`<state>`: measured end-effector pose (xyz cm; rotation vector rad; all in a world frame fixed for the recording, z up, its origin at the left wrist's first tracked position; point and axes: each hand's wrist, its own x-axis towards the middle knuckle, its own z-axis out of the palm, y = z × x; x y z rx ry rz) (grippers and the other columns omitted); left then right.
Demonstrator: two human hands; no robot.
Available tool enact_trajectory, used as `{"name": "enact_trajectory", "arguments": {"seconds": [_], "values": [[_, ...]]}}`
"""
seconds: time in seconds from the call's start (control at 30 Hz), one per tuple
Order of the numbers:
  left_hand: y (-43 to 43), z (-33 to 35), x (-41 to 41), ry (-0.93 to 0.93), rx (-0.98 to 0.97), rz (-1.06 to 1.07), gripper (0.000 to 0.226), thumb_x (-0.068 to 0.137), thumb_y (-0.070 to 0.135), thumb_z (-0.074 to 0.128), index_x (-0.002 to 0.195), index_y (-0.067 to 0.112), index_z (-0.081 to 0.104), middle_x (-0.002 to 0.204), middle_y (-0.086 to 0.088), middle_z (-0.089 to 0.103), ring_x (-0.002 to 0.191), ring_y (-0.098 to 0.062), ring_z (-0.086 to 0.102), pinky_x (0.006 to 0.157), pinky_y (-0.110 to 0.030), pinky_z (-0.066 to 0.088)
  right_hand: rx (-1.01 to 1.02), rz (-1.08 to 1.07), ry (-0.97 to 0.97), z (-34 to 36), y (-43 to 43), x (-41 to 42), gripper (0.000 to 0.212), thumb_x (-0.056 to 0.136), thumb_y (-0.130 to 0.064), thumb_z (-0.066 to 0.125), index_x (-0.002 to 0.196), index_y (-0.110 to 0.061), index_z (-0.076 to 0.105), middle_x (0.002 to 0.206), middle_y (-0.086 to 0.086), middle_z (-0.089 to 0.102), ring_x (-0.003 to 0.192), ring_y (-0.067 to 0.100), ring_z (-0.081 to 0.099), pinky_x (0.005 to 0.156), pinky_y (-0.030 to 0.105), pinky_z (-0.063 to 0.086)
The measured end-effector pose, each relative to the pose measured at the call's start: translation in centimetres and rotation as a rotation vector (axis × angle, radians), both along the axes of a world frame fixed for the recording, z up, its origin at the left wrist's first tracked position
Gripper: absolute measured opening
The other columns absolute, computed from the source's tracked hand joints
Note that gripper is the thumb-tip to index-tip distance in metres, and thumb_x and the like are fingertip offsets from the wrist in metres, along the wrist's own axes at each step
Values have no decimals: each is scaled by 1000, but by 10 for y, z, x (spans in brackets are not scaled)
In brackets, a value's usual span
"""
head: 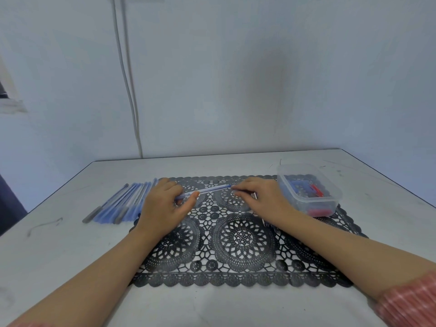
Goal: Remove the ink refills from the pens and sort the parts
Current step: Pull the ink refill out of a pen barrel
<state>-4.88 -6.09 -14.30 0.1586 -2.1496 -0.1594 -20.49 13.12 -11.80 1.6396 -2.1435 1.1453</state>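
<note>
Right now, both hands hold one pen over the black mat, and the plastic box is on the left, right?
No. The head view shows the plastic box on the right. The left hand and right hand do hold one pen over the black mat.

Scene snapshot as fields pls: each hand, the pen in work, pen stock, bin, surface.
left hand: grips the pen near its left end
right hand: pinches the pen's right end
pen: blue with a clear barrel, held roughly level between both hands, over the placemat
pen row: blue pens side by side on the table, left of the placemat
container: clear plastic tub on the placemat's far right corner, with blue and red parts inside
refill: cannot tell if it is out yet
</note>
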Motion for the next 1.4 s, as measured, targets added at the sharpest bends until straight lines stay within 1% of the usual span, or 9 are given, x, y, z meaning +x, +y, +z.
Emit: {"name": "enact_trajectory", "arguments": {"seconds": [0.1,0.2,0.5,0.57,0.77,0.97,1.1,1.3,1.4], "values": [[0,0,0,1,4,-4,40,87,42,53,58,20,37,56,7,35,59,-14,35,54,-28,30,-72,-14,-86,0,0,0,20,84,-11,66,104,-12,71,91,-1,70,73,-8,57,74,2,41],[0,0,0,-4,10,-9,41,87,42,53,57,18,38,55,6,36,59,-14,35,54,-28,31,-109,-12,-133,0,0,0,20,84,-10,66,103,-13,72,90,-3,70,80,-13,57,73,3,42],[0,-1,0,-17,8,-10,43,88,42,53,55,16,40,54,4,37,58,-14,35,55,-28,31,-159,39,-139,0,2,4,20,84,-9,66,103,-12,71,90,-4,70,83,-4,60,75,8,46],[1,0,0,-13,9,-14,42,87,42,53,56,18,38,55,6,36,58,-14,35,55,-26,30,-163,38,-143,-1,2,4,20,85,-10,65,104,-13,71,90,-5,70,83,-3,61,75,9,46],[3,1,-1,-12,-3,-26,38,87,42,53,59,23,35,56,9,34,58,-13,35,55,-25,30,-172,34,-138,1,2,3,20,85,-12,65,104,-14,71,87,-14,66,80,-9,60,73,7,45],[3,1,0,-13,6,-26,39,87,42,52,59,23,34,56,9,34,59,-13,36,55,-27,32,-177,47,-132,1,2,4,20,84,-10,66,103,-13,71,87,-12,66,80,-8,59,73,7,45],[4,2,0,-11,3,-23,38,87,42,52,59,23,35,56,10,33,58,-13,35,55,-26,31,-182,61,-114,1,2,4,21,83,-8,67,103,-12,71,89,-10,67,83,-9,59,75,5,45],[3,2,-1,-10,-20,-43,39,87,41,53,60,23,33,58,13,30,59,-12,34,55,-24,29,-202,84,-81,-1,1,3,21,83,-7,67,103,-11,71,89,-11,66,84,-10,59,76,6,45],[3,1,-1,-16,-19,-41,39,87,42,53,60,22,34,58,11,31,60,-12,34,57,-21,27,-198,88,-85,-1,1,3,22,83,-7,67,104,-12,71,88,-16,64,83,-10,59,75,6,45]]}}
